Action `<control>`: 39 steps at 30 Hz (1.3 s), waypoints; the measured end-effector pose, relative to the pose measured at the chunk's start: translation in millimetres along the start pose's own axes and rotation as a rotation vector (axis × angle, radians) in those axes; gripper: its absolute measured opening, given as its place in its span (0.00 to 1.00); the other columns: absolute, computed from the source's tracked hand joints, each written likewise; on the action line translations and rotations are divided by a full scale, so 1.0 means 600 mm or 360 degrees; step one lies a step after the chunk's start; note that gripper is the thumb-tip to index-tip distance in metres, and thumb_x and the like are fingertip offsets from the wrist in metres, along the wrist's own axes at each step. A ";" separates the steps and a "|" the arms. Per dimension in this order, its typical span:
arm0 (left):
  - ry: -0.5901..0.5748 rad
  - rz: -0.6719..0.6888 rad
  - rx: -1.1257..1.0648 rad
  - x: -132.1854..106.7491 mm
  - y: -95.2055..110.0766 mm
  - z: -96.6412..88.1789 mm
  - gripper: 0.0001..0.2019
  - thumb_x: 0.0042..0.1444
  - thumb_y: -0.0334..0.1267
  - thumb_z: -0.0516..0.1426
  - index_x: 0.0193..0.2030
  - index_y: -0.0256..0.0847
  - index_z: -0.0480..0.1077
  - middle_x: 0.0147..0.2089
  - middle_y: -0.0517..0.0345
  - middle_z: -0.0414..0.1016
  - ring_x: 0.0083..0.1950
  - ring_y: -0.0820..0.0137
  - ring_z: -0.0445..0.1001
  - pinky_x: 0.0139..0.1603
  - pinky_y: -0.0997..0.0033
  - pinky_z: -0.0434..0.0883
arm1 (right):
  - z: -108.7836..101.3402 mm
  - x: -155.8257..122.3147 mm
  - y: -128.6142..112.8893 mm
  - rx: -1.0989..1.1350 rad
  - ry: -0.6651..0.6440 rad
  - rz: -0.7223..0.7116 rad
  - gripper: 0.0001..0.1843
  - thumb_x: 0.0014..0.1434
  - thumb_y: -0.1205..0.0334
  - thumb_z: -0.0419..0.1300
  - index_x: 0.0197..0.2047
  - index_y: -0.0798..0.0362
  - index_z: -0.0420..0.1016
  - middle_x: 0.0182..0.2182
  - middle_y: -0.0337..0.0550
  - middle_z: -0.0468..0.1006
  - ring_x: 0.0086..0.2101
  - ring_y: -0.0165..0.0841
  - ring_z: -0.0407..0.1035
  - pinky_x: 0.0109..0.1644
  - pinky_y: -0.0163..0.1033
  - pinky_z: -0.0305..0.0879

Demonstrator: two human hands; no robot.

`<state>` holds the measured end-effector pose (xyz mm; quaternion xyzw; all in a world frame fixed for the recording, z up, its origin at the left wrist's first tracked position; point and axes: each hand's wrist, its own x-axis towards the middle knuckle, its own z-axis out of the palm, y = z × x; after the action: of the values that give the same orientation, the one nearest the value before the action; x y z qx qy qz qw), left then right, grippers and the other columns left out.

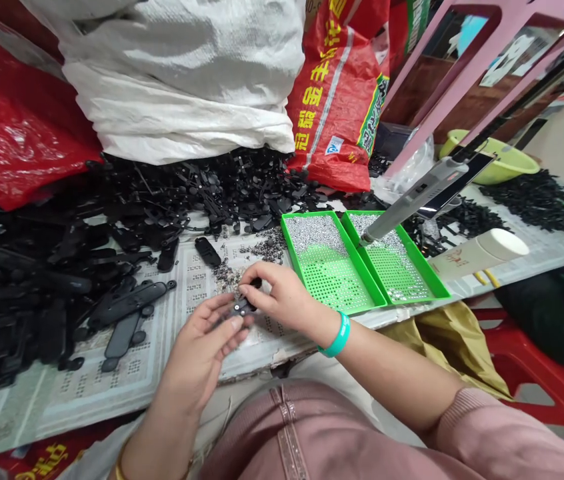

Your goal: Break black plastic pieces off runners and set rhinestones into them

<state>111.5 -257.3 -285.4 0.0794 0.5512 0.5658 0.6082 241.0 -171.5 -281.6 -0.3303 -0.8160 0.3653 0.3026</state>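
My left hand (202,347) and my right hand (279,293) meet over the paper-covered table (112,380). Between their fingertips is a small black plastic part (245,305). The left fingers support it from below. The right thumb and forefinger pinch a small black piece (256,283) at its top. A teal wristband (338,335) is on my right wrist. A small heap of tiny metal screws (225,273) lies just beyond the hands.
A large pile of black plastic parts (37,280) covers the left and back. Two green trays (332,267) of tiny screws sit at right, an electric screwdriver (412,200) resting in one. White sack (182,73), red bag (342,93), paper cup (482,257), green bowl (507,163).
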 end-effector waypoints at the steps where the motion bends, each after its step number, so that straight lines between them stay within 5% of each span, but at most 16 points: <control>1: 0.0086 0.0064 -0.0093 0.004 -0.003 -0.003 0.15 0.39 0.24 0.64 0.36 0.37 0.71 0.33 0.57 0.76 0.32 0.71 0.77 0.30 0.76 0.75 | 0.004 -0.006 0.001 0.0014 0.0076 0.0018 0.04 0.58 0.65 0.56 0.33 0.55 0.70 0.29 0.39 0.75 0.31 0.27 0.67 0.37 0.33 0.63; 9: 0.0265 0.0028 -0.0595 0.016 -0.023 0.010 0.03 0.53 0.27 0.57 0.34 0.35 0.72 0.32 0.56 0.77 0.33 0.73 0.76 0.34 0.75 0.76 | 0.037 -0.051 0.001 -0.0132 0.0412 -0.0098 0.03 0.57 0.65 0.57 0.33 0.54 0.72 0.29 0.41 0.76 0.30 0.28 0.69 0.36 0.33 0.65; 14: 0.0205 -0.0002 -0.0638 0.007 -0.011 0.015 0.08 0.57 0.27 0.52 0.31 0.34 0.72 0.30 0.55 0.76 0.33 0.73 0.76 0.36 0.74 0.76 | 0.051 -0.066 0.006 -0.0061 0.0422 -0.0181 0.04 0.58 0.65 0.57 0.35 0.53 0.73 0.31 0.42 0.78 0.33 0.28 0.70 0.37 0.33 0.66; 21: 0.0180 0.0227 -0.0406 0.006 -0.015 0.002 0.03 0.45 0.27 0.61 0.26 0.35 0.72 0.29 0.58 0.76 0.34 0.74 0.74 0.37 0.77 0.73 | 0.049 -0.045 -0.011 0.0510 0.0385 0.0434 0.03 0.52 0.65 0.61 0.28 0.54 0.73 0.28 0.39 0.74 0.32 0.28 0.68 0.37 0.34 0.65; 29: 0.0251 0.0229 -0.0194 0.004 -0.024 0.000 0.13 0.34 0.34 0.68 0.29 0.35 0.73 0.27 0.60 0.73 0.29 0.77 0.69 0.25 0.80 0.64 | 0.050 -0.013 -0.024 0.1401 0.0147 0.1006 0.08 0.46 0.61 0.66 0.25 0.56 0.74 0.21 0.34 0.70 0.24 0.24 0.62 0.31 0.33 0.59; 39: 0.0257 0.0238 -0.0075 0.005 -0.025 0.001 0.16 0.31 0.36 0.69 0.29 0.34 0.73 0.26 0.61 0.72 0.27 0.78 0.66 0.23 0.81 0.61 | 0.052 -0.013 -0.018 0.1497 0.0131 0.1097 0.10 0.44 0.60 0.67 0.25 0.57 0.72 0.20 0.33 0.69 0.22 0.23 0.61 0.29 0.32 0.57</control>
<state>120.2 -260.0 -297.5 0.0600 0.5774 0.6270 0.5195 219.2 -195.2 -292.4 -0.4209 -0.3991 0.7525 0.3119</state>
